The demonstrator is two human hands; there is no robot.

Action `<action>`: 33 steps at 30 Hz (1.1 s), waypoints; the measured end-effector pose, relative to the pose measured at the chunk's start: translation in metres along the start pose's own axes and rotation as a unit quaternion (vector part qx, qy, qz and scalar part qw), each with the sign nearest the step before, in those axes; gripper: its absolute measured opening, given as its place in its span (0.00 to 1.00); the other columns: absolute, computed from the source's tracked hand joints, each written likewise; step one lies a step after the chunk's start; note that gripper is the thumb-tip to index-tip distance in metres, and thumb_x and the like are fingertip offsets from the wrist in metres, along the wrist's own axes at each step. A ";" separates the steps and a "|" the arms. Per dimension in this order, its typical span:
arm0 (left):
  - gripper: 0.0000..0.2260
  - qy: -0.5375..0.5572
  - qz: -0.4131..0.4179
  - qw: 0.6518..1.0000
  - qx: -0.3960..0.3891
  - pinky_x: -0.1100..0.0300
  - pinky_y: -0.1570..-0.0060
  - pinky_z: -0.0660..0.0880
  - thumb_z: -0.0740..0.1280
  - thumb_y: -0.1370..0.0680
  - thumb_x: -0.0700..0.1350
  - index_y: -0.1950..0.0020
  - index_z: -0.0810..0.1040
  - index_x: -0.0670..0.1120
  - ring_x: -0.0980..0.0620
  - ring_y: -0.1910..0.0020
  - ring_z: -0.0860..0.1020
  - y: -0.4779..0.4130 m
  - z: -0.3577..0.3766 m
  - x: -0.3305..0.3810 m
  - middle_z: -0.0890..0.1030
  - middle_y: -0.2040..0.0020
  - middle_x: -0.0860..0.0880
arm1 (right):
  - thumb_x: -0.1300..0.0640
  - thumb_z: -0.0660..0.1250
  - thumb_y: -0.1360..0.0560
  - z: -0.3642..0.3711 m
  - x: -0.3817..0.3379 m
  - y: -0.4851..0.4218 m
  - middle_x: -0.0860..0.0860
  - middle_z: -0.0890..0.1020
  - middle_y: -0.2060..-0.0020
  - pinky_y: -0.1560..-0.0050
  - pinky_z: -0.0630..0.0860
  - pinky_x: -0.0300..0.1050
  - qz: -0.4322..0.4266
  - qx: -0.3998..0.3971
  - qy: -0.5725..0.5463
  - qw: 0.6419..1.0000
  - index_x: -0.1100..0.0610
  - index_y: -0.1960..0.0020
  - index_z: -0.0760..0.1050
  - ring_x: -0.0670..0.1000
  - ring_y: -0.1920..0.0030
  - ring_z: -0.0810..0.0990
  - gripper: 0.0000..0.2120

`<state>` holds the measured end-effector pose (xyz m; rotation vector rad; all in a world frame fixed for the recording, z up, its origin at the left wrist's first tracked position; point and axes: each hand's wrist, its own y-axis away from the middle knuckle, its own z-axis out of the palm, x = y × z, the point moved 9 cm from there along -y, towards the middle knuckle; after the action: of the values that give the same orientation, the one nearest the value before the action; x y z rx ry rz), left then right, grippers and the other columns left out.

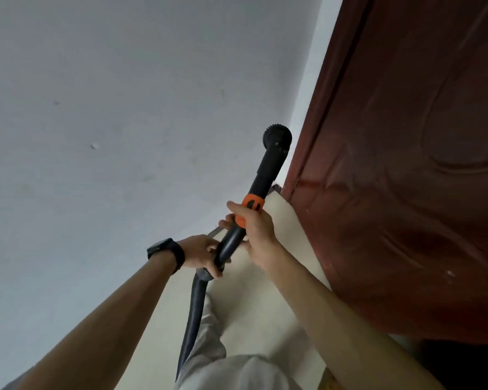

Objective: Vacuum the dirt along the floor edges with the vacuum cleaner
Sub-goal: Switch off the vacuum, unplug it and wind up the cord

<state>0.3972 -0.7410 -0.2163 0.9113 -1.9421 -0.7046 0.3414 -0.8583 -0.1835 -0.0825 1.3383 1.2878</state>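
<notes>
Black plastic vacuum wand point(268, 170) with an orange collar point(252, 205) is slanting up toward 1 o'clock. Its round bristled brush head point(277, 137) is lying before the grey wall point(124, 108), just beside the reddish-brown wooden door point(406, 164) at 3 o'clock. The right hand point(255, 235) is wrapping its fingers around the collar, arm reaching in from 5 o'clock. The left hand point(203, 253), wearing a black wristwatch point(166, 253), is clenching the wand's lower end, where the dark hose point(193, 319) is dropping toward 6 o'clock over the cream floor point(265, 305).
</notes>
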 end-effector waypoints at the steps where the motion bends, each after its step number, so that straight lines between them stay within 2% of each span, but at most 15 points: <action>1: 0.17 0.011 0.005 1.000 0.011 0.61 0.42 0.73 0.78 0.35 0.50 0.49 0.82 0.60 0.62 0.49 0.79 0.020 0.000 0.003 0.83 0.54 0.63 | 0.58 0.78 0.30 0.011 -0.008 0.015 0.52 0.84 0.64 0.50 0.80 0.51 -0.016 -0.010 0.008 1.000 0.58 0.51 0.79 0.54 0.57 0.88 0.11; 4: 0.17 0.060 0.018 0.997 0.053 0.61 0.41 0.74 0.79 0.35 0.50 0.48 0.82 0.60 0.61 0.48 0.80 0.078 -0.009 -0.002 0.83 0.54 0.64 | 0.58 0.74 0.40 0.064 -0.025 0.057 0.53 0.79 0.70 0.58 0.80 0.46 -0.062 -0.065 0.060 0.994 0.55 0.63 0.79 0.52 0.66 0.83 0.06; 5: 0.17 0.077 0.018 0.994 0.069 0.59 0.41 0.74 0.79 0.35 0.50 0.48 0.81 0.60 0.61 0.47 0.80 0.097 -0.013 -0.009 0.83 0.54 0.64 | 0.58 0.72 0.41 0.087 -0.026 0.070 0.52 0.78 0.71 0.60 0.79 0.46 -0.077 -0.095 0.088 0.989 0.53 0.68 0.79 0.52 0.68 0.80 0.03; 7: 0.18 0.097 0.012 0.989 0.111 0.56 0.40 0.75 0.79 0.35 0.53 0.48 0.81 0.60 0.60 0.47 0.79 0.139 -0.022 -0.033 0.83 0.54 0.64 | 0.58 0.70 0.40 0.139 -0.022 0.092 0.52 0.75 0.74 0.61 0.77 0.48 -0.108 -0.168 0.151 0.968 0.51 0.73 0.77 0.52 0.71 0.76 0.05; 11: 0.14 0.175 -0.035 0.954 0.240 0.58 0.43 0.75 0.78 0.35 0.55 0.54 0.78 0.63 0.61 0.46 0.78 0.231 -0.029 -0.104 0.78 0.57 0.74 | 0.59 0.70 0.38 0.247 0.007 0.140 0.55 0.74 0.76 0.64 0.75 0.48 -0.150 -0.321 0.257 0.899 0.53 0.74 0.74 0.54 0.72 0.73 0.08; 14: 0.13 0.237 -0.088 0.901 0.352 0.63 0.46 0.74 0.76 0.32 0.57 0.50 0.78 0.66 0.65 0.49 0.78 0.309 -0.017 -0.162 0.79 0.51 0.71 | 0.57 0.72 0.38 0.317 0.044 0.184 0.57 0.73 0.77 0.66 0.75 0.47 -0.160 -0.423 0.309 0.837 0.54 0.74 0.70 0.55 0.74 0.71 0.11; 16: 0.08 0.281 -0.144 0.831 0.458 0.64 0.47 0.75 0.73 0.27 0.56 0.50 0.78 0.64 0.66 0.51 0.78 0.371 -0.004 -0.202 0.82 0.49 0.65 | 0.57 0.73 0.37 0.354 0.069 0.215 0.57 0.74 0.77 0.64 0.76 0.47 -0.154 -0.481 0.320 0.802 0.54 0.74 0.70 0.54 0.73 0.72 0.13; 19: 0.06 0.331 -0.238 0.680 0.609 0.65 0.53 0.76 0.68 0.24 0.53 0.48 0.79 0.61 0.66 0.56 0.79 0.466 0.041 -0.239 0.82 0.52 0.63 | 0.54 0.74 0.34 0.392 0.105 0.263 0.55 0.75 0.75 0.64 0.77 0.41 -0.154 -0.561 0.338 0.740 0.52 0.73 0.71 0.52 0.72 0.74 0.14; 22: 0.07 0.343 -0.318 0.561 0.683 0.64 0.55 0.77 0.67 0.23 0.51 0.47 0.78 0.60 0.64 0.55 0.80 0.536 0.103 -0.243 0.82 0.52 0.62 | 0.56 0.75 0.31 0.413 0.134 0.308 0.54 0.76 0.74 0.67 0.76 0.36 -0.146 -0.630 0.337 0.684 0.56 0.68 0.72 0.50 0.72 0.76 0.13; 25: 0.07 0.336 -0.399 0.448 0.726 0.63 0.55 0.77 0.67 0.23 0.50 0.46 0.78 0.60 0.62 0.53 0.80 0.584 0.175 -0.215 0.81 0.52 0.61 | 0.62 0.75 0.29 0.417 0.159 0.351 0.53 0.77 0.74 0.69 0.76 0.37 -0.149 -0.693 0.352 0.611 0.57 0.66 0.72 0.49 0.72 0.76 0.13; 28: 0.07 0.320 -0.478 0.369 0.730 0.57 0.51 0.78 0.67 0.22 0.50 0.45 0.79 0.58 0.58 0.52 0.79 0.611 0.244 -0.171 0.81 0.51 0.59 | 0.63 0.74 0.29 0.405 0.179 0.394 0.52 0.77 0.74 0.70 0.76 0.37 -0.161 -0.734 0.357 0.556 0.57 0.66 0.72 0.48 0.73 0.76 0.12; 30: 0.07 0.323 -0.515 0.321 0.726 0.55 0.49 0.78 0.67 0.23 0.49 0.45 0.80 0.57 0.57 0.52 0.80 0.624 0.284 -0.142 0.81 0.51 0.58 | 0.63 0.74 0.31 0.392 0.191 0.419 0.51 0.76 0.74 0.72 0.75 0.37 -0.164 -0.752 0.348 0.536 0.56 0.66 0.72 0.48 0.74 0.75 0.12; 33: 0.08 0.338 -0.549 0.265 0.717 0.54 0.48 0.78 0.67 0.23 0.48 0.45 0.80 0.56 0.57 0.52 0.80 0.637 0.342 -0.104 0.81 0.52 0.58 | 0.56 0.71 0.37 0.373 0.213 0.453 0.50 0.73 0.76 0.75 0.71 0.39 -0.181 -0.771 0.349 0.501 0.56 0.67 0.70 0.49 0.75 0.71 0.09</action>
<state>-0.0698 -0.2470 0.0518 2.9845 -0.2043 1.1959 0.2047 -0.2983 0.0558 -2.2065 0.1783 1.7098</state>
